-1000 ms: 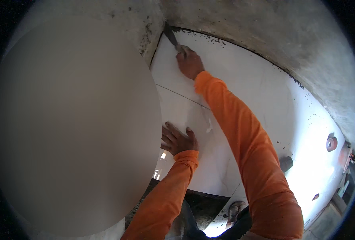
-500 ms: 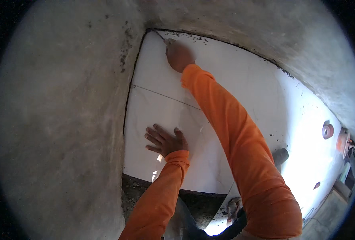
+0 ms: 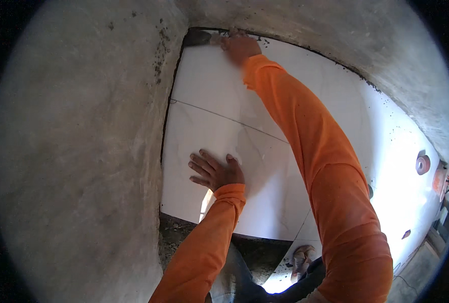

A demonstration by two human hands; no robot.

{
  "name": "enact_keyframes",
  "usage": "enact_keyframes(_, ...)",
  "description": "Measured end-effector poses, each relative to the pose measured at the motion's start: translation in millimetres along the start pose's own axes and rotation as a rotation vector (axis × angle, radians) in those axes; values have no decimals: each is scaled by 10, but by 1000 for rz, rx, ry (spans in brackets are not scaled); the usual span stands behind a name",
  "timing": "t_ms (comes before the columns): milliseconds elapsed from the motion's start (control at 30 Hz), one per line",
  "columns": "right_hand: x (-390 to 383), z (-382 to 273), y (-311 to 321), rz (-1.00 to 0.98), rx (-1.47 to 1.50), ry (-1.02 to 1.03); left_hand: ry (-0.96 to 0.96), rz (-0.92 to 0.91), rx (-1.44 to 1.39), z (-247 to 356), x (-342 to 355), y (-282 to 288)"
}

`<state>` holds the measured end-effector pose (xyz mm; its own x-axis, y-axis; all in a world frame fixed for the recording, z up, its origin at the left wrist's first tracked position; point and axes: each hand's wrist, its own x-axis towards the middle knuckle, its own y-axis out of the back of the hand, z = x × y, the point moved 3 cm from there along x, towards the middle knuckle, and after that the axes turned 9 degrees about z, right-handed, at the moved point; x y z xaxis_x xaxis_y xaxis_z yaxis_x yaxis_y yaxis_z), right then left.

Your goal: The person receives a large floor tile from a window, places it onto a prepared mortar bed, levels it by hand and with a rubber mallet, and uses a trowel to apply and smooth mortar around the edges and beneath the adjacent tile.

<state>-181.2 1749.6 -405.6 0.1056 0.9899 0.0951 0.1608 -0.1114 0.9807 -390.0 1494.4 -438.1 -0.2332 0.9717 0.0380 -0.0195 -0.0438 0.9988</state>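
My right hand [image 3: 239, 46] reaches to the far left corner of the white floor tiles [image 3: 209, 76], closed round the handle of a trowel. The trowel's dark grey blade [image 3: 197, 38] lies in the corner, close to both walls. My fingers are slightly blurred, and they hide most of the handle. My left hand [image 3: 217, 171] rests flat on the nearer white tile [image 3: 257, 166], fingers spread, holding nothing. A thin dark joint [image 3: 234, 120] runs between these two tiles. Dark crumbs [image 3: 264, 43] are scattered along the far edge, beside my right hand.
Bare grey walls [image 3: 83, 151] rise at the left and the far side, with a dark gap along the tiles. Rough unfinished floor [image 3: 176, 235] shows before the near tile edge. A reddish roll [image 3: 422, 164] and an orange container [image 3: 439, 181] stand at the right. My foot [image 3: 301, 260] is below.
My right hand has moved farther toward the far wall, and the trowel blade has turned from edge-on to broad side in view. My left hand stays flat on the tile.
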Motion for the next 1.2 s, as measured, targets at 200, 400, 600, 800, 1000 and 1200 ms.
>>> enact_keyframes(200,-412,-135,-142,163,101,-153,-2,-9,5,-24,22,0)
enact_keyframes(400,-556,-261,-207,180,104,-116,-26,-10,23,6,-3,44)
enact_keyframes(600,-287,-55,-187,125,81,-226,-21,-14,-31,-54,10,30)
enact_keyframes(800,-552,-263,-48,101,100,-250,-25,-9,-9,1,15,51)
enact_keyframes(1000,-171,-45,-112,93,86,-146,9,-49,-20,15,11,54)
enact_keyframes(1200,-562,-145,-216,165,82,-133,-24,-43,28,-41,-4,26)
